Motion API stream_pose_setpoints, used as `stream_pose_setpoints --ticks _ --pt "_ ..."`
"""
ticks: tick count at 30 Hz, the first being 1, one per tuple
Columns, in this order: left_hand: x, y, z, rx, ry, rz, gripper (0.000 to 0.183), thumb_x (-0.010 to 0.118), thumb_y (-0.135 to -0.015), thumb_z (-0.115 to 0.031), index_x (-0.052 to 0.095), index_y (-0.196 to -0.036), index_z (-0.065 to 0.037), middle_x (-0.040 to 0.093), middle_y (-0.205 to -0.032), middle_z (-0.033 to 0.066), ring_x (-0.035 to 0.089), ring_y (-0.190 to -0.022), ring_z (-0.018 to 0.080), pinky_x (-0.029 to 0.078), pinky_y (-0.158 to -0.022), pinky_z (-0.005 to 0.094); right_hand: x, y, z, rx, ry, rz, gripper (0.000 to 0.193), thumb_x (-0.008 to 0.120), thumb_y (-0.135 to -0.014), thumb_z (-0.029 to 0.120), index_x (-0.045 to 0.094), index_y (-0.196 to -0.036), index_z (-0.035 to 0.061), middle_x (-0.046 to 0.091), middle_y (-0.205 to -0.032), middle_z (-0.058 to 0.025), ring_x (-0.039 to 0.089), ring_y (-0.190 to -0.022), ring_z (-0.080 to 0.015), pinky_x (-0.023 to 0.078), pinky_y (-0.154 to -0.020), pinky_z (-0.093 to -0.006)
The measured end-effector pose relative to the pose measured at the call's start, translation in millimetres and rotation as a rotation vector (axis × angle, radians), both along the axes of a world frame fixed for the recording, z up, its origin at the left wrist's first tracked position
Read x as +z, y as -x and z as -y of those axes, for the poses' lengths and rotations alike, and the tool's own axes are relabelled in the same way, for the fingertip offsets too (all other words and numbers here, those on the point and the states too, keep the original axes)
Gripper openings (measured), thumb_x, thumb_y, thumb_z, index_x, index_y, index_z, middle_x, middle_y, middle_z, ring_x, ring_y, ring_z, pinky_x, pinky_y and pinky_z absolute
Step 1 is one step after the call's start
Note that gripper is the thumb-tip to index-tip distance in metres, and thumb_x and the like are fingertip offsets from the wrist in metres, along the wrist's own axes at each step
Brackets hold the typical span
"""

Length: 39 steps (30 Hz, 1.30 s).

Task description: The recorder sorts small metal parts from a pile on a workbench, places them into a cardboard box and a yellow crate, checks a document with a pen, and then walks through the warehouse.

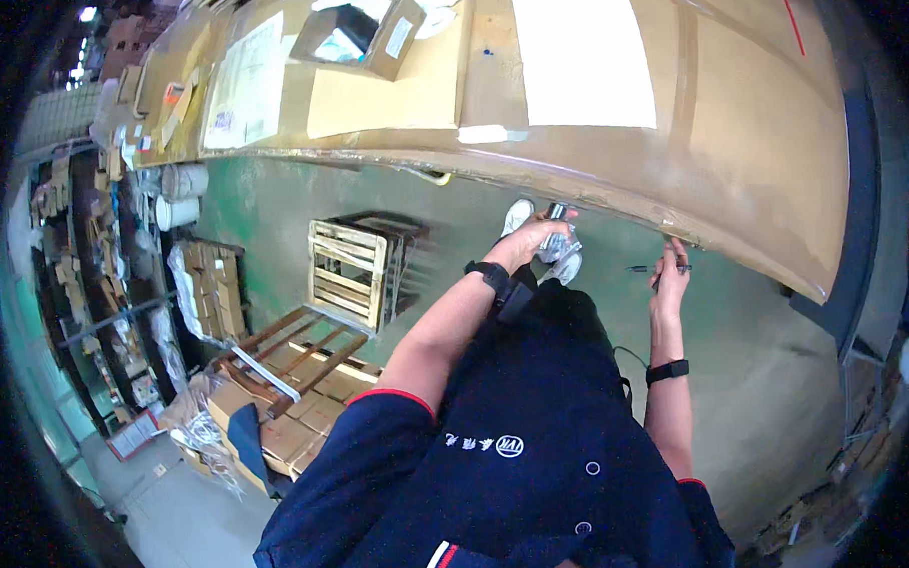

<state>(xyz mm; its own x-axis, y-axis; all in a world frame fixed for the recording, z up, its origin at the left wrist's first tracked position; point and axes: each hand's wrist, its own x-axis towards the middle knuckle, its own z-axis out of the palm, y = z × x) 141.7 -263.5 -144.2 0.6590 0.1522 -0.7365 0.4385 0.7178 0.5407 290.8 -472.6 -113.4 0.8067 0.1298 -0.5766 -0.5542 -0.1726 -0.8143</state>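
My left hand [521,246] is closed around a shiny metal cylinder [556,214]. Something clear and crinkled, like thin plastic, shows just below it; whether the hand holds that too is unclear. On the other side, my right hand [670,268] is closed on a slim black pen [638,269], which sticks out to both sides of the fingers. Both hands are close to the near edge of a cardboard-covered table [759,123]. A white paper sheet [585,54] lies flat on the cardboard.
An open small carton [371,37] sits at the table's far left, near another printed sheet [247,81]. Left of me on the floor are a wooden crate [346,273] and a pallet of cardboard boxes [304,429]. Loaded shelves [99,286] line the far left.
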Motion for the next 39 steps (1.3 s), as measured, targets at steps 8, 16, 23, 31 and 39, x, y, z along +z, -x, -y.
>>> stream_pose_setpoints --ticks 8,16,23,31,39 --pt "-10.0 49.9 2.9 0.253 0.091 -0.029 0.034 0.063 -0.066 -0.010 0.061 -0.099 -0.004 0.060 -0.079 0.0059 0.060 -0.069 0.0161 0.049 -0.063 0.0281 -7.5 -7.1 7.5 -0.023 -0.001 -0.090 0.032 0.060 -0.084 0.020 0.051 -0.112 0.0086 0.040 -0.056 0.0025 0.036 -0.045 -0.0059 0.027 -0.037 -0.0212" --pt "-47.2 137.7 -52.7 0.704 -0.182 -0.109 0.030 0.061 -0.070 -0.010 0.060 -0.099 -0.006 0.064 -0.087 0.0073 0.062 -0.076 0.0183 0.050 -0.065 0.0299 -12.9 -8.1 9.6 -0.144 0.063 0.032 0.042 0.063 -0.082 0.020 0.045 -0.119 0.0115 0.040 -0.055 0.0024 0.035 -0.044 -0.0066 0.028 -0.037 -0.0213" --pt "-67.9 166.6 -149.0 0.965 -0.074 -0.104 0.024 0.062 -0.073 -0.022 0.059 -0.094 -0.009 0.060 -0.086 0.0065 0.058 -0.076 0.0209 0.051 -0.063 0.0323 -12.3 -0.1 21.5 -0.065 0.121 0.175 0.043 0.064 -0.081 0.018 0.044 -0.119 0.0127 0.040 -0.055 0.0023 0.035 -0.043 -0.0065 0.029 -0.036 -0.0218" --pt "-90.1 172.4 -210.8 1.042 0.025 0.046 0.024 0.063 -0.069 -0.014 0.057 -0.092 -0.012 0.060 -0.082 0.0043 0.059 -0.070 0.0206 0.052 -0.060 0.0338 -1.1 10.7 7.9 -0.101 0.071 0.033 0.042 0.060 -0.083 0.017 0.046 -0.123 0.0121 0.042 -0.054 0.0023 0.037 -0.042 -0.0071 0.029 -0.036 -0.0231" --pt "-90.4 179.8 -199.9 0.902 -0.026 0.168 0.027 0.065 -0.068 -0.016 0.058 -0.093 -0.010 0.060 -0.084 0.0057 0.059 -0.074 0.0206 0.051 -0.060 0.0331 8.7 41.5 -36.8 0.261 0.159 -0.081 0.020 0.058 -0.086 0.021 0.059 -0.104 0.0133 0.042 -0.053 0.0026 0.037 -0.039 -0.0072 0.028 -0.034 -0.0231"
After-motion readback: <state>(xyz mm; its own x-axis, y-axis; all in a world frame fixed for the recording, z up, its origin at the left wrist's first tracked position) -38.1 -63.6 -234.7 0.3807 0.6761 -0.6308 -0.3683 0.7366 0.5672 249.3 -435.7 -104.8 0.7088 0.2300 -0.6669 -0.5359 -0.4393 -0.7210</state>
